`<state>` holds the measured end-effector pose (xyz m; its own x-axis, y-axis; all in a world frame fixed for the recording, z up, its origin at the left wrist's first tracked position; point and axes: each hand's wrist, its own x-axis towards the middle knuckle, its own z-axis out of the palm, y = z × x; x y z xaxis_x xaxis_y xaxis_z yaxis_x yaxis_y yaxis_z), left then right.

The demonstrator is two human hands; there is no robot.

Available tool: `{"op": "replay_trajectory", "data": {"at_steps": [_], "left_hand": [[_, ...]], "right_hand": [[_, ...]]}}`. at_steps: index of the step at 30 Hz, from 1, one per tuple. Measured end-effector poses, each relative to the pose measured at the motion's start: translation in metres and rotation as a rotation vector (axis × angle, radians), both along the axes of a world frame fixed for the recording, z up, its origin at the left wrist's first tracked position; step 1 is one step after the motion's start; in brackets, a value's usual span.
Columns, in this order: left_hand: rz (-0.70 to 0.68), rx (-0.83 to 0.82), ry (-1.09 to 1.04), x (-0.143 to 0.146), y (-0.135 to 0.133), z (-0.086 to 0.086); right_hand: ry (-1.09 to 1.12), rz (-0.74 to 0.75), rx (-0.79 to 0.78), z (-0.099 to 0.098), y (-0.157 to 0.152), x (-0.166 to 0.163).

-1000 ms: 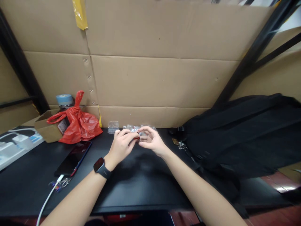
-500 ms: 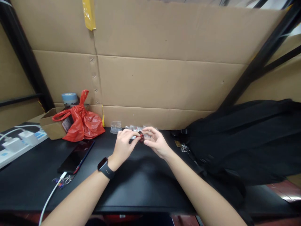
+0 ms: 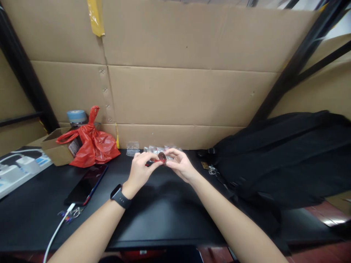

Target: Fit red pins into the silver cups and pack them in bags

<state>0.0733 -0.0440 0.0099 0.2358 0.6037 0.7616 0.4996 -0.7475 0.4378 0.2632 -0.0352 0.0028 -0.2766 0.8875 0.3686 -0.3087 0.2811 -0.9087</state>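
Note:
Over the far middle of the black table (image 3: 153, 215), my left hand (image 3: 140, 171) and my right hand (image 3: 178, 164) meet fingertip to fingertip. Between them they pinch a small round red-and-silver object (image 3: 161, 157), with a thin red part sticking out toward the left fingers. What the object is stays unclear at this size. My left wrist wears a black smartwatch (image 3: 119, 196). Just behind the hands lie small clear plastic bags (image 3: 159, 149) against the cardboard wall.
A red plastic bag (image 3: 91, 144) leans on an open cardboard box (image 3: 55, 148) at the left, a blue-capped jar (image 3: 76, 117) behind. A phone (image 3: 85, 184) with a white cable (image 3: 56, 230) lies nearer. A black backpack (image 3: 282, 157) fills the right; key rings (image 3: 211, 170) lie beside it.
Both hands stay together on the small object, and the fingers have turned it a little; a red part now shows toward the left hand. The camera view shifted slightly.

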Motion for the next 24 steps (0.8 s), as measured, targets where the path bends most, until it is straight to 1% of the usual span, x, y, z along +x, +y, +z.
{"op": "replay_trajectory", "data": {"at_steps": [5, 9, 16, 20, 24], "left_hand": [[-0.005, -0.043, -0.079, 0.0003, -0.0018, 0.0019], [-0.050, -0.089, -0.153, 0.0005, -0.0030, 0.0025], [-0.068, -0.074, -0.122, 0.0016, -0.0031, 0.0025], [-0.115, -0.076, -0.080, 0.0017, -0.0032, 0.0040], [-0.108, -0.072, -0.092, 0.0011, -0.0024, 0.0043]], "right_hand": [[-0.012, -0.001, 0.009, 0.0002, 0.0002, 0.0010], [0.000, 0.010, 0.007, -0.0010, 0.0010, 0.0014], [-0.005, 0.018, 0.025, -0.0001, 0.0006, 0.0012], [-0.006, 0.031, 0.023, 0.0014, -0.0002, 0.0009], [0.011, 0.031, 0.030, 0.0011, 0.0002, 0.0017]]}}
